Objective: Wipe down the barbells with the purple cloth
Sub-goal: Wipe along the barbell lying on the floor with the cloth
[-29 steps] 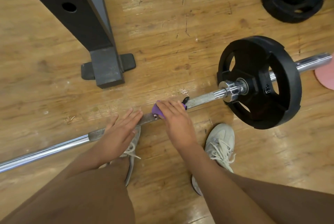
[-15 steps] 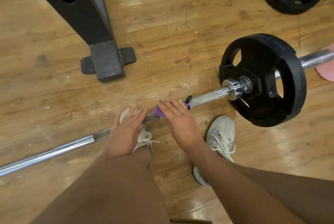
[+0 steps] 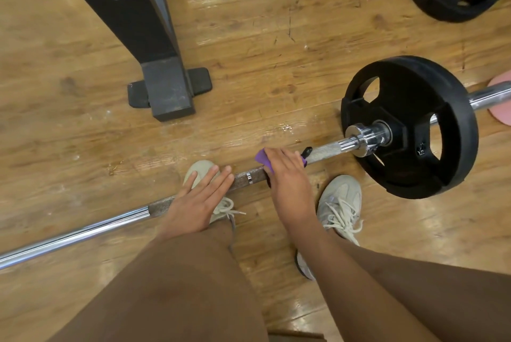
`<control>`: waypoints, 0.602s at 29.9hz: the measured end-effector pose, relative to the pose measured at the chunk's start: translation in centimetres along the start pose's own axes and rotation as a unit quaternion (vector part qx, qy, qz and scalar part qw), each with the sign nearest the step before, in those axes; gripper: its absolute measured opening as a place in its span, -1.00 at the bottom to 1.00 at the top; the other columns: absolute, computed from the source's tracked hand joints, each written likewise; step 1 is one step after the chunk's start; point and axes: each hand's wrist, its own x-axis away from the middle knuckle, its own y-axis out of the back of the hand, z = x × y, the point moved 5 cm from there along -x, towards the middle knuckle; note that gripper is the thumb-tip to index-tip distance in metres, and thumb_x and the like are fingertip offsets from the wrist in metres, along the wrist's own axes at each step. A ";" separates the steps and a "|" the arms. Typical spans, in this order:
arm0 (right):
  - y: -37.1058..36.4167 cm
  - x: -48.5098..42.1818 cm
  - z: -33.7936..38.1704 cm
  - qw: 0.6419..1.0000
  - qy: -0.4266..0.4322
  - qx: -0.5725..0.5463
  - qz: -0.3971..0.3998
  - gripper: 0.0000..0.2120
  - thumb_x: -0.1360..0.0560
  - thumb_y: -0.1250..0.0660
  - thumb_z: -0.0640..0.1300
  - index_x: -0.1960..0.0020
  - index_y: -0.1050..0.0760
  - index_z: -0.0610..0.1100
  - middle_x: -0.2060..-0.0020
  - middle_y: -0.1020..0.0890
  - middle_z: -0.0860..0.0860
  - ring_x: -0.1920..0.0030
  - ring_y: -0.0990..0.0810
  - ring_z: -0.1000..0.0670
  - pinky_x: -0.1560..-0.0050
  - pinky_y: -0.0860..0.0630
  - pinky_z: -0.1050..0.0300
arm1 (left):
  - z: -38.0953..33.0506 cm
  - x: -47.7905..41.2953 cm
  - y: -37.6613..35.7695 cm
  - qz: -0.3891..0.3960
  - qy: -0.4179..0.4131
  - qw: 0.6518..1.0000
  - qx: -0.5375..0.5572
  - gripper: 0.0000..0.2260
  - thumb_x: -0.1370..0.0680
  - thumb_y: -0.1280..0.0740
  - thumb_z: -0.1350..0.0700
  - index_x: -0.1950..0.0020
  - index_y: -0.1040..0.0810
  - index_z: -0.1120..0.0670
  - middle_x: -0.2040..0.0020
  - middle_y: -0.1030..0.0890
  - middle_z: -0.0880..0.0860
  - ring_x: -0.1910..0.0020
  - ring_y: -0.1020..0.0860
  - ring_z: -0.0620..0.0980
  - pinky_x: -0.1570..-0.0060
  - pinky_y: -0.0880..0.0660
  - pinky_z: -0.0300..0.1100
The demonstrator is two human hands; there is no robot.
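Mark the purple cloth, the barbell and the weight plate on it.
purple cloth (image 3: 261, 158): head view, the exposed corner at its left end.
barbell (image 3: 83, 233): head view, the bare chrome shaft at left.
weight plate (image 3: 409, 79): head view, the black face near its upper rim.

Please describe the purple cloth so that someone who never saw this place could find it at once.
Find the big black weight plate standing on the barbell, at the right of the wooden floor. Follow the bar left from it to the right hand gripping the knurled part; the purple cloth peeks out from under that hand. Nothing else nearby is purple.
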 end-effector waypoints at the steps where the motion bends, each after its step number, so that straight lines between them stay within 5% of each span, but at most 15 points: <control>1: 0.0 0.0 0.3 1.000 -0.021 -0.009 -0.006 -0.64 -0.62 -0.29 -0.23 -0.41 -0.46 -0.12 -0.30 -0.57 0.02 -0.43 -0.40 -0.08 -0.57 -0.12 -0.09 | 0.0 0.0 0.0 -0.002 0.003 1.000 0.000 -0.35 -0.50 -0.12 0.18 -0.62 -0.13 0.09 -0.59 -0.23 0.03 -0.63 0.07 -0.06 -0.55 0.06 0.02; 6: -1.0 1.6 2.5 1.000 0.023 -0.012 0.017 -0.51 -0.54 -0.30 -0.38 -0.45 -0.43 -0.16 -0.38 -0.51 -0.03 -0.46 -0.34 -0.12 -0.58 -0.03 -0.09 | 0.0 -0.1 0.1 -0.006 0.012 1.000 0.000 -0.29 -0.45 -0.27 0.23 -0.60 -0.18 0.08 -0.58 -0.27 0.01 -0.63 0.07 -0.08 -0.55 0.05 0.02; 9: -0.3 0.5 1.2 0.996 0.081 0.007 0.042 -0.47 -0.50 -0.33 -0.40 -0.45 -0.43 -0.17 -0.37 -0.53 -0.06 -0.44 -0.39 -0.12 -0.58 -0.13 -0.06 | 0.1 0.0 0.3 -0.019 0.015 1.000 0.013 -0.36 -0.49 -0.14 0.21 -0.60 -0.18 0.07 -0.57 -0.30 0.02 -0.63 0.05 -0.08 -0.55 0.03 0.02; 13: 0.3 -0.6 -0.1 0.999 0.049 0.010 0.016 -0.57 -0.57 -0.33 -0.32 -0.42 -0.44 -0.17 -0.32 -0.56 -0.04 -0.40 -0.42 -0.09 -0.48 -0.30 -0.13 | 0.1 -0.4 0.8 -0.028 0.030 0.999 0.033 -0.43 -0.54 -0.09 0.23 -0.58 -0.27 0.07 -0.56 -0.33 -0.01 -0.58 -0.17 -0.02 -0.54 -0.04 0.06; 18: -0.4 -0.6 1.6 0.997 0.075 0.032 0.018 -0.52 -0.52 -0.25 -0.38 -0.41 -0.45 -0.17 -0.32 -0.56 -0.05 -0.40 -0.42 -0.10 -0.58 -0.09 -0.08 | 0.6 -0.5 0.9 -0.035 0.035 0.998 0.042 -0.43 -0.55 -0.18 0.28 -0.58 -0.29 0.07 -0.57 -0.30 -0.04 -0.60 -0.12 -0.05 -0.54 -0.07 0.09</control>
